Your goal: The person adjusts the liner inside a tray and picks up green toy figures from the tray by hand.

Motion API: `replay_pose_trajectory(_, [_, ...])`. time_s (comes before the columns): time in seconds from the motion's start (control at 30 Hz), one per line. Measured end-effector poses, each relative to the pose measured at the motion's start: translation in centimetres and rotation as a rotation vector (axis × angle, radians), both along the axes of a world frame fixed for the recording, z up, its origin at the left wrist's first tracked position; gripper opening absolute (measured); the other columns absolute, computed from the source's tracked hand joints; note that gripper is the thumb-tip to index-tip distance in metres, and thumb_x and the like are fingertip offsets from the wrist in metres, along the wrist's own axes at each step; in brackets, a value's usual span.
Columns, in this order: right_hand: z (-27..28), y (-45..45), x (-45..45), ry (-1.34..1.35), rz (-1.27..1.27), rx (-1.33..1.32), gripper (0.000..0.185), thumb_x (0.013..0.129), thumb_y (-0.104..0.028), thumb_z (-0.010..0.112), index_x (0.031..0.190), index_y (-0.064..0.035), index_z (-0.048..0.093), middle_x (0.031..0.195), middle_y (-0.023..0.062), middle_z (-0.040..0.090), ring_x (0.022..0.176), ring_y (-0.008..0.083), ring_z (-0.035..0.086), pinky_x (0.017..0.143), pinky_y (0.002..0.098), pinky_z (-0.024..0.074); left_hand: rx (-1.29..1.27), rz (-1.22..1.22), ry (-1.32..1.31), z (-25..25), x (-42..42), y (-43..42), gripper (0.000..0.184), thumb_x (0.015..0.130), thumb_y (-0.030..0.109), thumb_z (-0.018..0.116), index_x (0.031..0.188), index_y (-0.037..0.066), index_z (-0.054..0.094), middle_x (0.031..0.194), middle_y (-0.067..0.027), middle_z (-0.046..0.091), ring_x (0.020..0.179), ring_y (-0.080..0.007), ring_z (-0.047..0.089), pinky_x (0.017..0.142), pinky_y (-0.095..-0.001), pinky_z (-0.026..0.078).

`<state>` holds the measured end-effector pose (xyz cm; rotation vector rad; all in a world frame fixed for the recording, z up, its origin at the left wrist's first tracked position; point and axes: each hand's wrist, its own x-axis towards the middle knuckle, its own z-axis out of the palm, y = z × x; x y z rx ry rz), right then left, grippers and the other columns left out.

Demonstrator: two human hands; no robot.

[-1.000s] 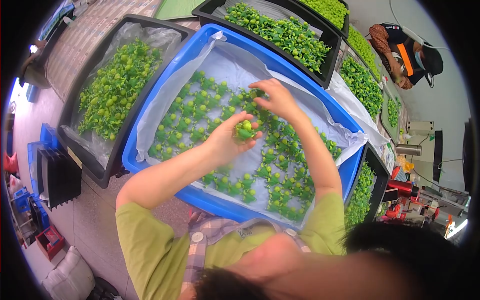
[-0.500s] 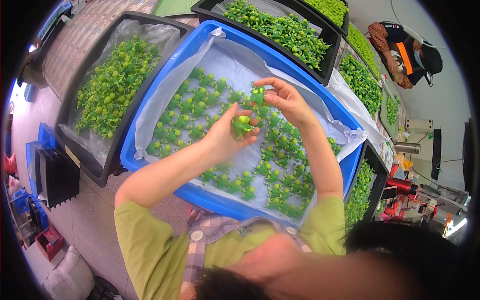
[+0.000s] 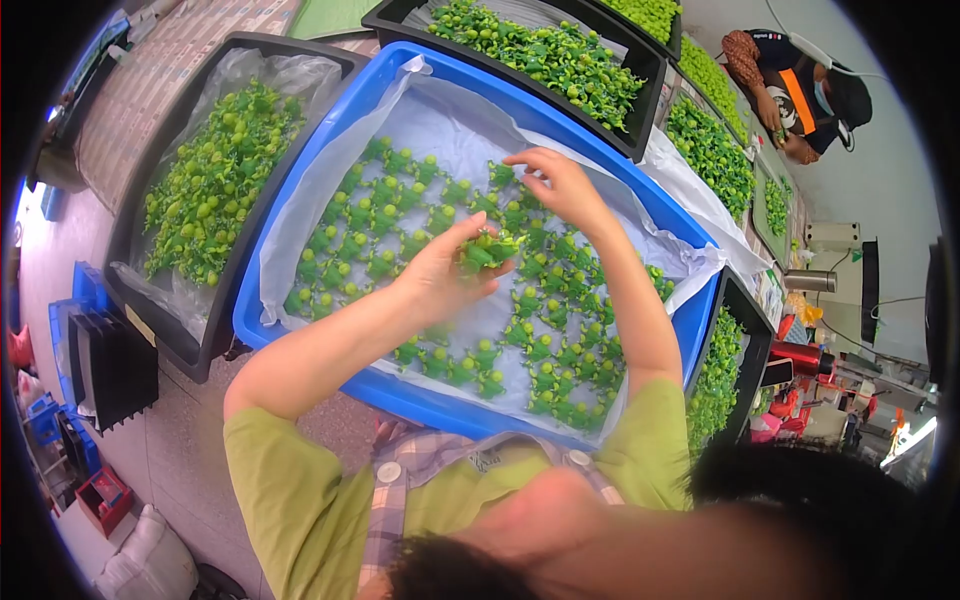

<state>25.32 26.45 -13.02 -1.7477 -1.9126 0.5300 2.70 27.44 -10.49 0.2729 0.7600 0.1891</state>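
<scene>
A blue tray (image 3: 262, 262) lined with a white sheet (image 3: 465, 112) lies in front of me. Small green figures (image 3: 385, 215) with round yellow-green tops, perhaps plastic toys, are spread over the sheet in loose rows. My left hand (image 3: 440, 268) is above the tray's middle, palm up, its fingers curled round several green figures (image 3: 485, 252). Nearer the far side, my right hand (image 3: 562, 190) has its thumb and fingers apart and holds nothing. Its fingertips are close beside one green figure (image 3: 502, 175) on the sheet.
Black bins (image 3: 225, 170) heaped with similar green pieces stand left of the tray, with another black bin (image 3: 648, 110) behind and one more (image 3: 735, 385) at right. A person in a cap (image 3: 800, 95) works at the far right. Stacked black trays (image 3: 112, 365) stand at lower left.
My right hand has let go of a green figure, which now lies on the sheet by its fingertips. My left hand stays nearly in place with its figures. The view has shifted slightly.
</scene>
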Motion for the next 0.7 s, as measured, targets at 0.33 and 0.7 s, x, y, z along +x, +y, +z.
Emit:
replay_pose_trajectory(0.33, [-0.4,0.6,-0.4,-0.14,-0.027,0.102,0.029,0.068,-0.01,0.062,0.097,-0.0078,0.06,0.09,0.0073,0.056,0.088,0.024,0.053,0.079,0.0339,0.0435,0.002,-0.009,0.059,-0.4,0.0,-0.2,0.022,0.075,0.026,0.069,0.088,0.015,0.054,0.086,-0.0024,0.057,0.082,-0.0209,0.056,0.066,-0.0305,0.038])
replay_pose_trajectory(0.7, [6.3,-6.2,-4.3,0.188,0.14,0.028,0.03,0.07,-0.01,0.064,0.1,-0.0043,0.058,0.095,0.0068,0.058,0.094,0.022,0.054,0.083,0.0328,0.0421,-0.032,-0.125,0.066,-0.2,0.2,-0.5,0.04,0.082,0.049,0.054,0.098,0.014,0.053,0.094,-0.0027,0.059,0.081,-0.016,0.06,0.058,-0.0278,0.052])
